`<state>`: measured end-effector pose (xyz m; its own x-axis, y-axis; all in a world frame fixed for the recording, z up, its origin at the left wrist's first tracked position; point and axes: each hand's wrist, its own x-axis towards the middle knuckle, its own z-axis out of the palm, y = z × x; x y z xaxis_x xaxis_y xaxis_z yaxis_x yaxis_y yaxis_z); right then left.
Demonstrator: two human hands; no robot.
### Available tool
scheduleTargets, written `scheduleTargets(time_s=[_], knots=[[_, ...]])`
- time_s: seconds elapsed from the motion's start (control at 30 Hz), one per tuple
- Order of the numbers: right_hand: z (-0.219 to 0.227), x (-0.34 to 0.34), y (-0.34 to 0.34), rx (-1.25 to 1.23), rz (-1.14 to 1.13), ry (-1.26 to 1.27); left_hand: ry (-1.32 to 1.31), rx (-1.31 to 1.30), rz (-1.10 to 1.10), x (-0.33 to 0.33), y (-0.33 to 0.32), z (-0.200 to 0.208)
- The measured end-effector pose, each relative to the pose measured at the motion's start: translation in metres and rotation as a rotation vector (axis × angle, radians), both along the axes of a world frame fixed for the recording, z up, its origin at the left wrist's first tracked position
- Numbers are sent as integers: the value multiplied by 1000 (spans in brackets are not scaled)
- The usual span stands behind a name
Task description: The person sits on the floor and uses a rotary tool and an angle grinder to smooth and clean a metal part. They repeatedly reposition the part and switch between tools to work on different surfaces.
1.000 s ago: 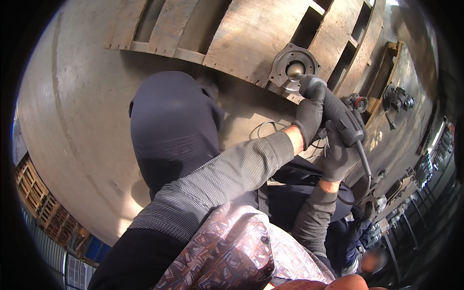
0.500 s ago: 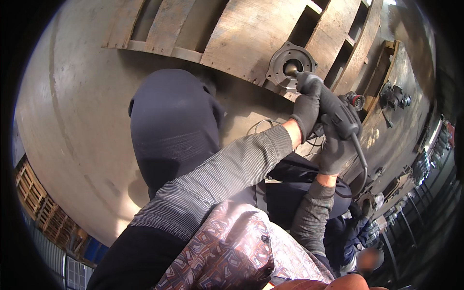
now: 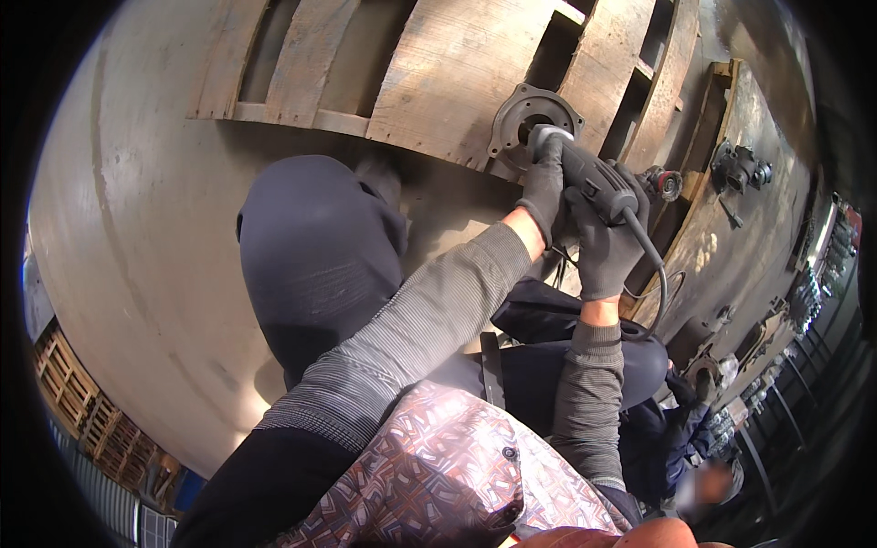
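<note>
A dark grey corded die grinder (image 3: 596, 183) is held in both my gloved hands. My left hand (image 3: 546, 187) wraps round its front end, close to the metal part. My right hand (image 3: 607, 251) grips the rear of the body, near where the cord (image 3: 650, 251) leaves it. Under the tool's nose, a round metal flange (image 3: 509, 123) with bolt-hole lugs lies at the edge of a wooden pallet (image 3: 448, 73). The grinder's tip points into the flange's central opening; my left hand and the tool's nose partly hide it.
Right of my hands is a tool with a round red-faced end (image 3: 670, 186). Beyond it, dark metal castings (image 3: 742, 169) lie on a flat board (image 3: 713, 233). Another person (image 3: 681, 447) works at the lower right. My bent knee (image 3: 315, 228) is left of the pallet edge.
The grinder's nose and both hands have shifted left and up in the picture. The tool now covers more of the flange's opening, and the whole view has moved slightly.
</note>
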<state>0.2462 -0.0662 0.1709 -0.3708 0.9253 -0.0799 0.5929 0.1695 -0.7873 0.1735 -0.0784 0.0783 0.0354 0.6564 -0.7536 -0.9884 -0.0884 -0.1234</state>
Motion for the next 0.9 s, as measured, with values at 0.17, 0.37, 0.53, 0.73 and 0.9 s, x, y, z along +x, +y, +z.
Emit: scheduleTargets(time_s=[0.17, 0.37, 0.53, 0.73, 0.9], knots=[[2, 5, 1, 27, -27, 176, 142, -53, -56, 10, 5, -5], [-5, 1, 3, 85, 12, 109, 187, -27, -17, -2, 6, -3], [-1, 1, 2, 92, 57, 66, -85, -5, -25, 2, 1, -3], [13, 10, 0, 43, -15, 171, 128, -3, -52, 19, 3, 1], [25, 24, -1, 41, -47, 171, 71, 37, -57, 17, -1, 34]])
